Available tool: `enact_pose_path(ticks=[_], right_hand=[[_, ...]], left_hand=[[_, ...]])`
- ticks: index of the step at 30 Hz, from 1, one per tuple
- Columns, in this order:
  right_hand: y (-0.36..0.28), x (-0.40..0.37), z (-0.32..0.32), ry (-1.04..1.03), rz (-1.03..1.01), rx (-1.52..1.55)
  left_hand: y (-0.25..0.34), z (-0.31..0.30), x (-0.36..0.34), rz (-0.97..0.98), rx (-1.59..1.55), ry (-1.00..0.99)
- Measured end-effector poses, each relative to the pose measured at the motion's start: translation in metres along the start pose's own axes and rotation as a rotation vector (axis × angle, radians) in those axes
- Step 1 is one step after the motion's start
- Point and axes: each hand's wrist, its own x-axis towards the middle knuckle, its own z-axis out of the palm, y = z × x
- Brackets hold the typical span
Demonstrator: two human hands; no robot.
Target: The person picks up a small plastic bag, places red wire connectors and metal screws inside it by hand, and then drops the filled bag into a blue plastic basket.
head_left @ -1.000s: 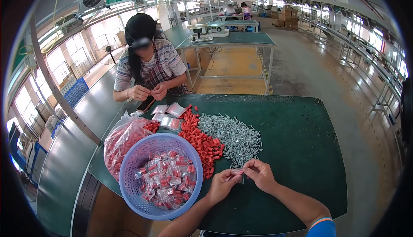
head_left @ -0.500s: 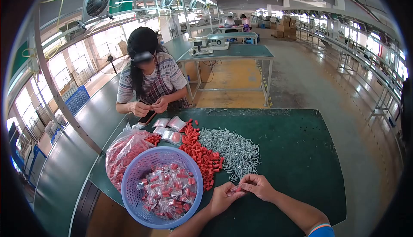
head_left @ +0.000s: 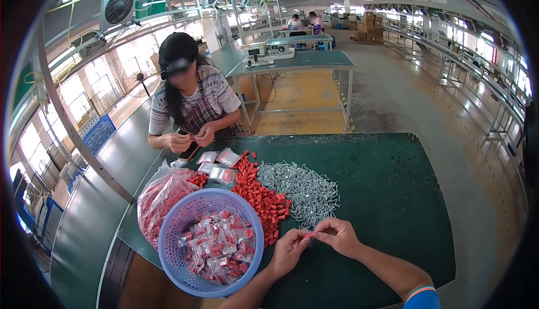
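Observation:
My left hand (head_left: 288, 250) and my right hand (head_left: 341, 237) meet at the near edge of the screw pile, fingers closed in a pinch. Between their fingertips is a small red plastic piece (head_left: 309, 235), partly covered by the fingers. Just beyond my hands lies a heap of silvery screws (head_left: 297, 191). To its left is a pile of loose red plastic pieces (head_left: 260, 199), like short sleeves or caps. A lilac perforated basket (head_left: 168, 259) stands left of my left hand, holding many small clear packets with red pieces (head_left: 219, 247).
A clear bag of red pieces (head_left: 163, 202) leans against the basket. Several flat filled packets (head_left: 223, 174) lie behind it on the green table (head_left: 387, 208). Across the table, a co-worker (head_left: 193, 95) holds something small in both hands. Another workbench (head_left: 320, 59) stands farther back.
My hands have moved slightly up, and the red piece between my fingertips shows more plainly. The view has shifted a little. The co-worker's hands are still close together.

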Motion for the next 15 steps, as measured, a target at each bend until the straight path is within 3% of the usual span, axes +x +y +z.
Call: enact_pose_path(ticks=[2,4,6,8,10,13,15], right_hand=[[0.002,0.0,0.0,0.023,-0.117,-0.102],[0.004,-0.001,0.003,0.025,-0.111,-0.093],[0.001,0.001,-0.001,0.035,-0.112,-0.099],[-0.002,0.0,-0.006,-0.03,0.054,-0.011],[0.002,0.001,-0.009,-0.042,0.08,0.033],[0.002,0.002,-0.014,-0.112,0.175,0.216],[0.001,0.002,-0.018,-0.223,0.255,0.353]], left_hand=[[-0.003,-0.002,-0.001,0.066,0.096,0.032],[0.008,-0.001,-0.002,0.192,0.526,0.069],[0.01,-0.001,-0.001,0.28,0.518,0.063],[0.002,-0.001,0.0,0.21,0.388,-0.013],[0.011,-0.001,-0.002,0.158,0.406,-0.053],[0.018,-0.003,-0.006,0.209,0.561,-0.16],[0.021,-0.003,-0.005,0.357,0.713,-0.214]])
